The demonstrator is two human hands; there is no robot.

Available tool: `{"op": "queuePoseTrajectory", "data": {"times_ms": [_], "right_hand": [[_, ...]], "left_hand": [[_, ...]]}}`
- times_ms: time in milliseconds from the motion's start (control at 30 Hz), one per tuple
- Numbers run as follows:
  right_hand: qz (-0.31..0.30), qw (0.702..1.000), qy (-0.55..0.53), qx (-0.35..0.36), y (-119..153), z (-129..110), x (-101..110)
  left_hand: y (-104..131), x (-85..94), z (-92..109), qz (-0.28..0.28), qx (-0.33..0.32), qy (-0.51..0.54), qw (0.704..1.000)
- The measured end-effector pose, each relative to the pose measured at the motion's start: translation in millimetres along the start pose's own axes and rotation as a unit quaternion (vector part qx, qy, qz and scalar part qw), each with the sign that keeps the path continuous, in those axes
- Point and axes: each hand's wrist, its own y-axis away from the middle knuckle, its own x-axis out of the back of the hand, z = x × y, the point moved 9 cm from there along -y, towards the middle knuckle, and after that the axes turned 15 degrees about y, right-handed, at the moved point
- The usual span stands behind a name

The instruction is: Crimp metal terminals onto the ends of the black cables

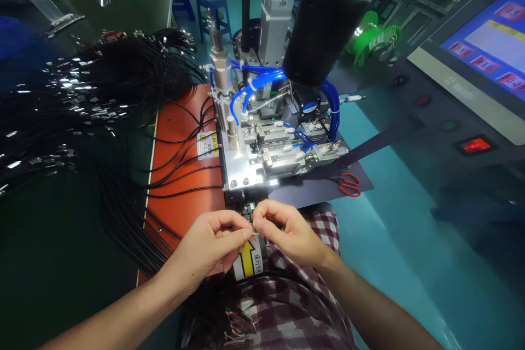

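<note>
My left hand (217,240) pinches the end of a cable, where thin coloured wires (255,234) stick out between thumb and forefinger. Close against it, my right hand (287,232) is closed too, its fingertips pinched at the same wires. Both hands meet in front of the machine (279,153), just above a white label with a yellow arrow (247,258). Several black cables (184,169) lie across the orange plate (180,208) and run into the machine's left side. On my lap, more stripped cable ends (241,324) rest on checked cloth.
Big bundles of black cables with shiny ends (135,65) cover the left table. Red-handled snips (349,185) lie on the dark plate right of the machine. A control panel with a screen (492,38) stands at right. A black cylinder (320,33) hangs overhead, near a green spool (371,38).
</note>
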Motion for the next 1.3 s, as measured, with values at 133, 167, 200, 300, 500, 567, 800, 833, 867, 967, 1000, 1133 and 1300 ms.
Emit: {"op": "queuePoseTrajectory", "data": {"times_ms": [133,167,200,300,500,567,800,833,867,967,1000,1133,1300], "right_hand": [[0.058,0.996,-0.031,-0.066,4,14,3],[0.068,0.994,-0.027,-0.075,6,16,3],[0.079,0.994,-0.017,-0.078,8,17,3],[0.114,0.991,0.016,-0.073,12,14,4],[0.143,0.987,0.039,-0.061,11,7,5],[0.145,0.987,0.028,-0.067,10,8,5],[0.13,0.985,-0.047,-0.103,9,17,-1],[0.125,0.985,-0.051,-0.105,9,18,-2],[0.121,0.986,-0.053,-0.106,9,18,-2],[0.113,0.985,-0.062,-0.112,9,19,-3],[0.11,0.985,-0.068,-0.117,9,20,-3],[0.105,0.982,-0.094,-0.129,8,23,-6],[0.11,0.978,-0.119,-0.134,7,25,-9]], "left_hand": [[-1,3.2,3,0.034,-0.018,0.042,0.998],[-1,3.5,3,0.037,-0.021,0.04,0.998],[-1,3.8,4,0.038,-0.023,0.037,0.998],[-2,4.6,4,0.041,-0.026,0.029,0.998],[-2,4.0,6,0.045,-0.037,0.03,0.998],[-1,4.1,6,0.049,-0.041,0.028,0.998],[-2,1.2,4,0.031,-0.045,0.018,0.998],[-1,0.2,5,0.026,-0.049,0.012,0.998],[-1,-0.8,6,0.021,-0.052,0.008,0.998],[-1,-1.7,7,0.021,-0.053,0.014,0.998],[-1,-1.6,7,0.022,-0.052,0.019,0.998],[-2,-1.4,6,0.023,-0.058,0.029,0.998],[-2,-1.7,6,0.017,-0.076,0.039,0.996]]}}
